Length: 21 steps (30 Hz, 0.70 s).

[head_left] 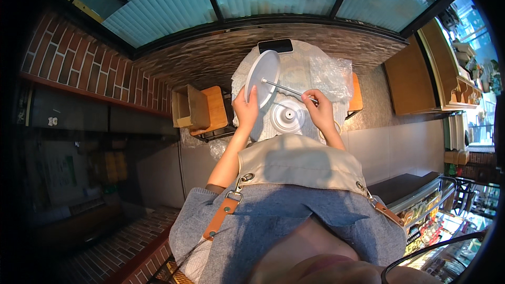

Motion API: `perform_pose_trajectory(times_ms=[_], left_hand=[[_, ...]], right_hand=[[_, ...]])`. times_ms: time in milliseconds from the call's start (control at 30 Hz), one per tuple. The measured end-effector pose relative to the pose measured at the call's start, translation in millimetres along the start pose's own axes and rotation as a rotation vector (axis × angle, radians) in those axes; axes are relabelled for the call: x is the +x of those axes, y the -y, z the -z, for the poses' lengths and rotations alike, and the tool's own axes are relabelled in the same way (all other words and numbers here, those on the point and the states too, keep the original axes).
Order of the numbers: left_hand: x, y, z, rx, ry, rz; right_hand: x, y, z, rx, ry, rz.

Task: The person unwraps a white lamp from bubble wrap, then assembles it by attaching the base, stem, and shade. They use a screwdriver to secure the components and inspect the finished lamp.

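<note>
Black glasses (452, 239) edge in at the lower right, nearest the camera, beside a grey top (273, 226) under a beige apron (305, 163). Beyond them, a pale round disc (261, 76) stands tilted on edge above the table (300, 55). Its lower rim rests in the left hand (246, 108), thumb on the face, fingers wrapped behind. A metal rod (286, 89) reaches from the disc's middle to the right hand (317, 109), whose thumb and fingers pinch its other end; whether the tip touches cannot be told. Between and below the hands, a white round base (288, 118) lies on the table. Crumpled clear wrap (331, 76) lies right, a dark phone (275, 46) behind the disc. Leftward, an open cardboard box (199, 106) sits on a stool (216, 108), its contents too shadowed to make out.
</note>
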<state>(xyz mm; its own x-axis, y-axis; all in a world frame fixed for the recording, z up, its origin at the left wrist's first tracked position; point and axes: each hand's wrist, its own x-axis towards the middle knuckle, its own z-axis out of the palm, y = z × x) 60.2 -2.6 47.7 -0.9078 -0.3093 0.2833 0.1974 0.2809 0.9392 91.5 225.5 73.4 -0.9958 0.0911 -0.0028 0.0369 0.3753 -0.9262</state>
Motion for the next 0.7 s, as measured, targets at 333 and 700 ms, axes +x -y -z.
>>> perform_pose_trajectory(times_ms=[333, 700], left_hand=[[4.4, 10.7, 1.9, -0.034, -0.015, 0.053], [8.4, 60.3, -4.2, -0.243, -0.093, 0.343]], right_hand=[[1.8, -3.8, -4.6, 0.1, 0.031, -0.151], [-6.9, -2.6, 26.7, -0.113, -0.098, 0.017]])
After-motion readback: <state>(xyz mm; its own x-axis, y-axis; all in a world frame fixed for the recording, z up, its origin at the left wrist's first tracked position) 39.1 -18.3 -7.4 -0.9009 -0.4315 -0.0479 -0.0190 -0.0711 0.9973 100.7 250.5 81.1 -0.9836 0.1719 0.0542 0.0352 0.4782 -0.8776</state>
